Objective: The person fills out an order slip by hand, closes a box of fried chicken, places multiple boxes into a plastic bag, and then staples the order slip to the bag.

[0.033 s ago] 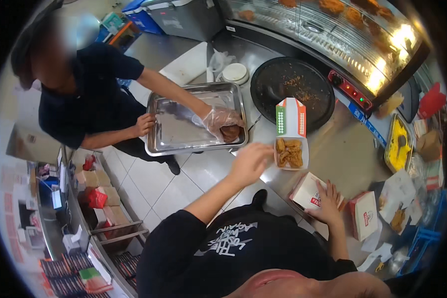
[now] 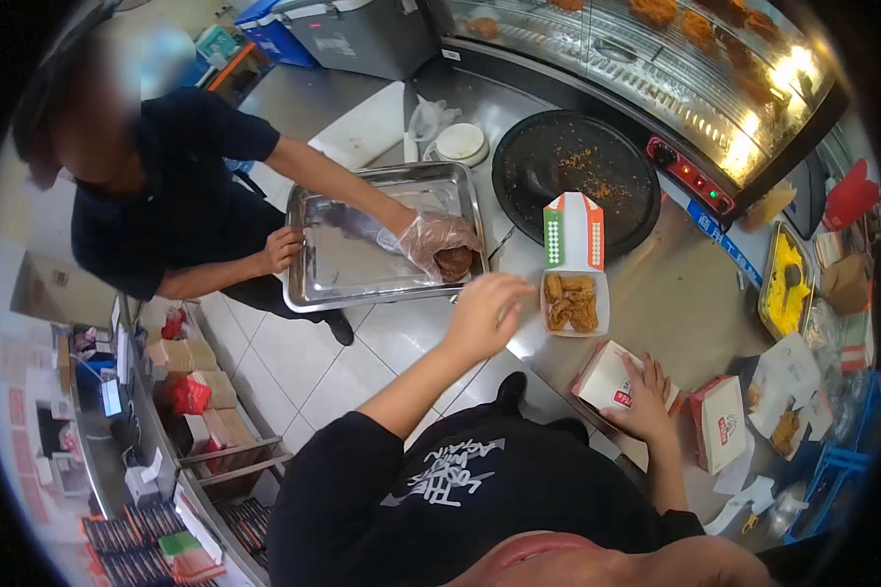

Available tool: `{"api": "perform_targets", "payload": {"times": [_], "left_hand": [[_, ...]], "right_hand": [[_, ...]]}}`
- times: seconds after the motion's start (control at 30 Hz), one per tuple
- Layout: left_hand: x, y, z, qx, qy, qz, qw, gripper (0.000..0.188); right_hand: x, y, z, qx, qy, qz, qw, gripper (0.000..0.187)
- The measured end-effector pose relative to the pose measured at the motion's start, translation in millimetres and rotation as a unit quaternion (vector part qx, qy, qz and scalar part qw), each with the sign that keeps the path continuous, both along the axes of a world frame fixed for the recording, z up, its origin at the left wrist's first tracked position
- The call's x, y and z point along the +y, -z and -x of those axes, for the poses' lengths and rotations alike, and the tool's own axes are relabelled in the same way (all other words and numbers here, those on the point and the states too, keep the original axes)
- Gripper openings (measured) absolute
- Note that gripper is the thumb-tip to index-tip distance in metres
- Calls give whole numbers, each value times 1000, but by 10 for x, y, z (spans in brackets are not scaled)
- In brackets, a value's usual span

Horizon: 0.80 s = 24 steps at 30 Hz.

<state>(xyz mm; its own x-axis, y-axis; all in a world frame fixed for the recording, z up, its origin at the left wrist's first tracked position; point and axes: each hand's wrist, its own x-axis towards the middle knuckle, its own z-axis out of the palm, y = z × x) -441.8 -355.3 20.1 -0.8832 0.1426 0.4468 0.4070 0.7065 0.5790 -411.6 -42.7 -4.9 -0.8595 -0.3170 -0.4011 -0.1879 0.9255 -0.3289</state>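
My left hand (image 2: pixel 487 315) hovers just left of an open paper carton (image 2: pixel 603 311), apart from it, with loosely bent fingers and nothing visible in them. Golden fried pieces (image 2: pixel 576 303) lie inside the carton, whose green, white and orange lid (image 2: pixel 575 231) is folded back. My right hand (image 2: pixel 646 399) rests with spread fingers on top of a closed white and red carton (image 2: pixel 602 377) at the counter's near edge. Another white and red carton (image 2: pixel 722 430) stands to the right of that hand.
A co-worker at left holds a metal tray (image 2: pixel 338 291); their plastic-gloved hand (image 2: pixel 431 247) is around a brown piece in it. Beyond my carton lies a round black pan (image 2: pixel 597 201) with crumbs. A lit warming cabinet (image 2: pixel 646 73) lines the back; a yellow-filled tray (image 2: pixel 781 289) stands right.
My left hand has drawn slightly left and up, away from the open carton. My right hand stays on the closed carton.
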Motion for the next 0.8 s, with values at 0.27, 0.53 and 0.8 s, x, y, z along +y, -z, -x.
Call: {"api": "perform_targets", "payload": {"times": [0.27,0.53,0.8], "left_hand": [[320,18,-66,-143,102,-49,983,24],[190,178,106,-238,37,-86,967,29],[295,481,917,-154,-149,-9,977,46]], "right_hand": [[-358,257,65,73,36,86,993,61],[-590,669,1276,203,124,249,939,48],[-1026,728,1961,190,225,295,909,51]]}}
